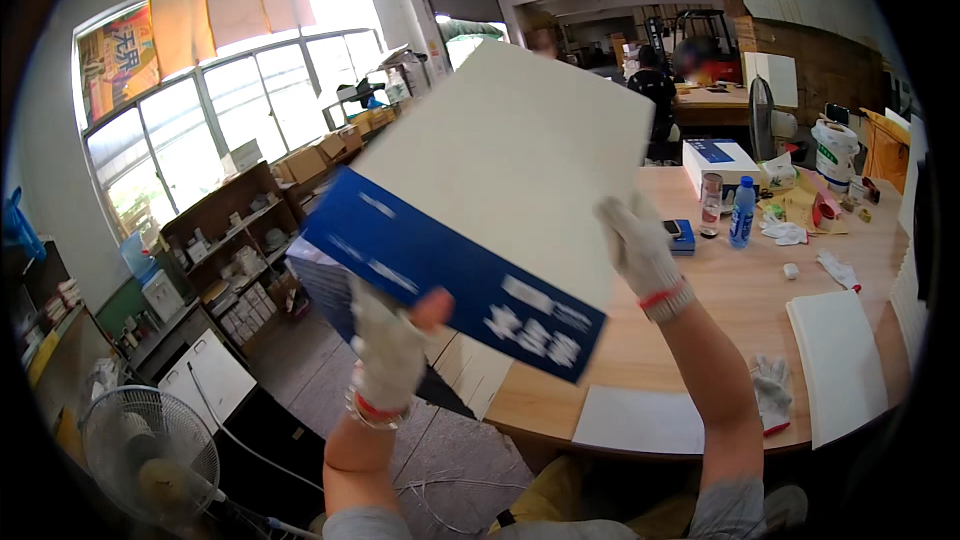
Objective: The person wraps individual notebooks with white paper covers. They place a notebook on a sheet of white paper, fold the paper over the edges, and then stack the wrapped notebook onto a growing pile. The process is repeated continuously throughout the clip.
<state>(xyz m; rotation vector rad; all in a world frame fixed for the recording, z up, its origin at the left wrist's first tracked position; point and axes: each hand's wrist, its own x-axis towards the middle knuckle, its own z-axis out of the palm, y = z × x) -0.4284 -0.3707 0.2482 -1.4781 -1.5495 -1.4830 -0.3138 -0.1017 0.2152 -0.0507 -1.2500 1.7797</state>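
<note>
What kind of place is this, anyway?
Probably a small workshop or packing room: cardboard boxes sit on shelving below the window, a wood-toned table bears a spare work glove, and the person's gloved left hand grips a large white-and-blue box.

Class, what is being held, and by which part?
A white-and-blue box: left hand at its blue side, right hand at the white face's right edge.

So the box (500, 160) is two-tone — off-white on the broad face, deep blue with white lettering along the side. Left glove (386, 355) and right glove (640, 252) are both off-white with red at the cuff. Tabletop (645, 360) is pale tan wood grain — plastic bottle (741, 215) has a blue cap and label.
</note>
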